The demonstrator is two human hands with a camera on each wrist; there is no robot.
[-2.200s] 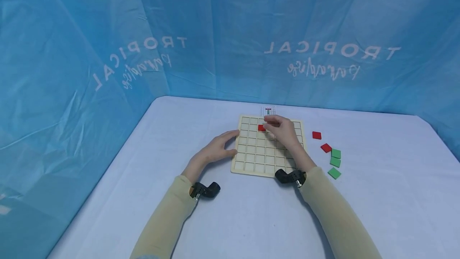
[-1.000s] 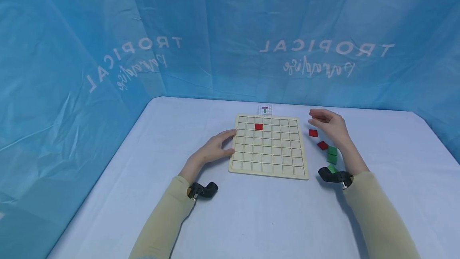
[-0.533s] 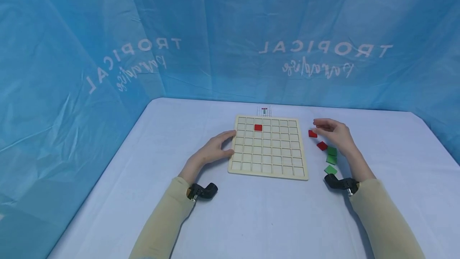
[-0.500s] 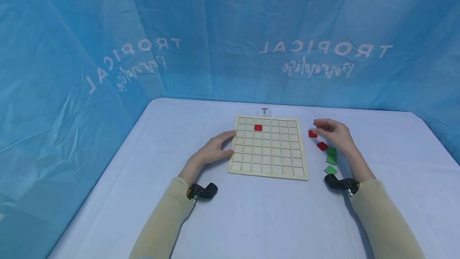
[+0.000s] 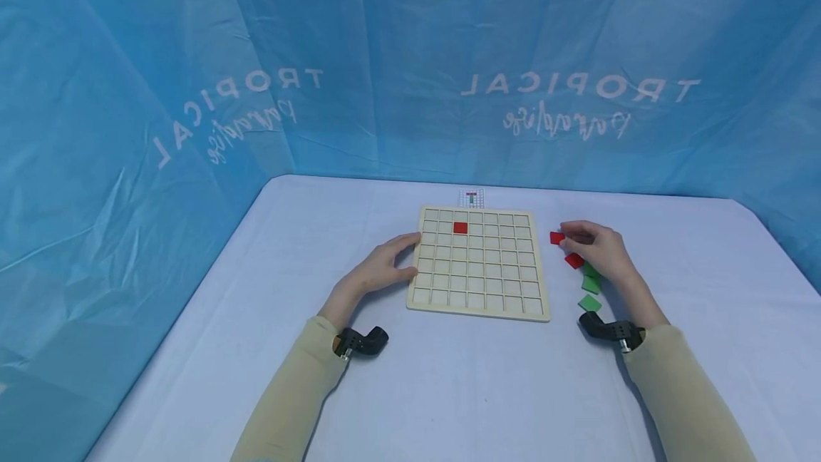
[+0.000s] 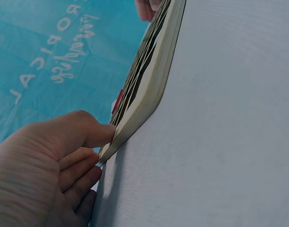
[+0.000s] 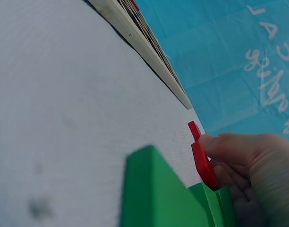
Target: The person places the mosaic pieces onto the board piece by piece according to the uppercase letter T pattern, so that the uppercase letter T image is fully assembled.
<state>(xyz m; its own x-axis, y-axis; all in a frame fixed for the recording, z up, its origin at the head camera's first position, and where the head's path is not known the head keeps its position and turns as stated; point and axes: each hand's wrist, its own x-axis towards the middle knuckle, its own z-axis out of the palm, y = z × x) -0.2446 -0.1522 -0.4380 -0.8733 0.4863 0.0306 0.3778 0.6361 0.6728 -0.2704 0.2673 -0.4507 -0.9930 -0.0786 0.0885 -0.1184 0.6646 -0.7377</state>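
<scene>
A pale wooden grid board [image 5: 477,309] lies on the white table, with one red square tile [image 5: 460,227] in a cell of its second row. My left hand [image 5: 380,267] rests at the board's left edge, thumb and fingers spread apart. In the left wrist view the thumb [image 6: 88,130] touches the rim. Right of the board, my right hand [image 5: 603,248] bends its fingers and thumb at the right edge of a loose red tile [image 5: 556,237], seeming to pinch it. A second loose red tile [image 5: 574,261] lies just below. Part of the green tiles [image 5: 591,284] is covered by that hand.
A small printed grid card [image 5: 471,197] with a red and green T shape lies behind the board. Another green tile [image 5: 589,303] lies nearer, by the right wrist's black camera [image 5: 603,326]. A blue curtain [image 5: 410,127] hangs behind the table.
My right hand has moved from over the board to the loose red tiles and come down at the far one. The red tile stays in the board. The left hand holds its place.
</scene>
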